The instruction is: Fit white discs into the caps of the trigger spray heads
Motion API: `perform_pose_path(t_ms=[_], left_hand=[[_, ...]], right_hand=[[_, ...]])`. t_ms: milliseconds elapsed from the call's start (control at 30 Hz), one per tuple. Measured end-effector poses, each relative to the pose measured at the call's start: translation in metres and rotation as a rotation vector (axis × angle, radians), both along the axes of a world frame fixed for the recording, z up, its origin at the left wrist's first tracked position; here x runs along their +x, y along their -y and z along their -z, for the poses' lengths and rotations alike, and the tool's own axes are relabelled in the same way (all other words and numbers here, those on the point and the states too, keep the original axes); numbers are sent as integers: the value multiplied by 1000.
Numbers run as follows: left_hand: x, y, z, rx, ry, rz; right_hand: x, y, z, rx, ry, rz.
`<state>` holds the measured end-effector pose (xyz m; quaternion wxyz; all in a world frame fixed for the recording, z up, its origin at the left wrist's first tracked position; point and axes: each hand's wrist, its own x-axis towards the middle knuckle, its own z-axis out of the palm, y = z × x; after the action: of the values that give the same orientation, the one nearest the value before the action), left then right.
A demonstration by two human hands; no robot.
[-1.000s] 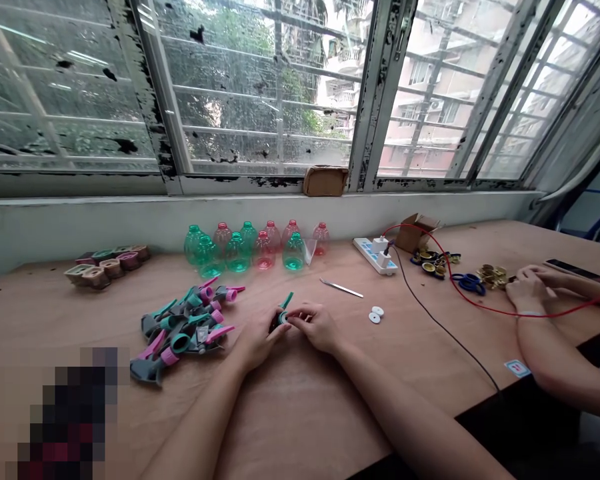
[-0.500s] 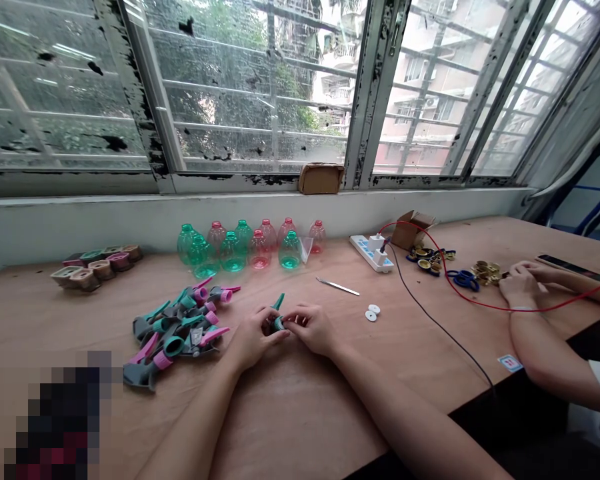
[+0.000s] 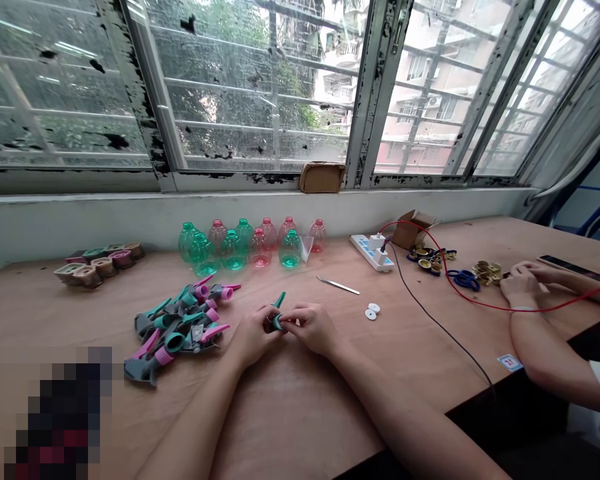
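My left hand (image 3: 256,335) is wrapped round a spray bottle trigger head (image 3: 279,301), grey with a green lever and collar; most of its body is hidden by the fingers. At the collar end, the pinched fingers of my right hand (image 3: 311,327) touch it; whether a small part sits between them cannot be made out. Left of my hands lies a pile of trigger heads (image 3: 174,342) in grey with green or pink parts. Beyond stand green bottles (image 3: 235,252) and red bottles (image 3: 259,250), clear and without tops. White discs (image 3: 371,314) lie to the right.
Tweezers (image 3: 338,285) lie past my right hand. Farther right are a power strip (image 3: 366,252) with cables, an open cardboard box (image 3: 411,229) and blue-handled scissors (image 3: 464,279). Another person's hands (image 3: 523,283) work at the right. Small containers (image 3: 83,272) stand at the far left.
The fingers of my right hand have shifted slightly at the collar of the trigger head. My left hand keeps its hold, and the things on the table stay in place.
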<state>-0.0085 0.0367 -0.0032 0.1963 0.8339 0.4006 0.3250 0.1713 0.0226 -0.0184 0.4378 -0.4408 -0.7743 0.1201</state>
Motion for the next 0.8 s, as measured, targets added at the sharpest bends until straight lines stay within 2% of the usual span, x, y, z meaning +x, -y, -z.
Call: perform_pose_path(t_ms=[300, 800], left_hand=[[1, 0, 1, 21, -10, -11], [2, 2, -3, 7, 0, -16]], right_hand=[[-1, 1, -1, -28, 45, 23], [-8, 8, -2, -60, 156, 147]])
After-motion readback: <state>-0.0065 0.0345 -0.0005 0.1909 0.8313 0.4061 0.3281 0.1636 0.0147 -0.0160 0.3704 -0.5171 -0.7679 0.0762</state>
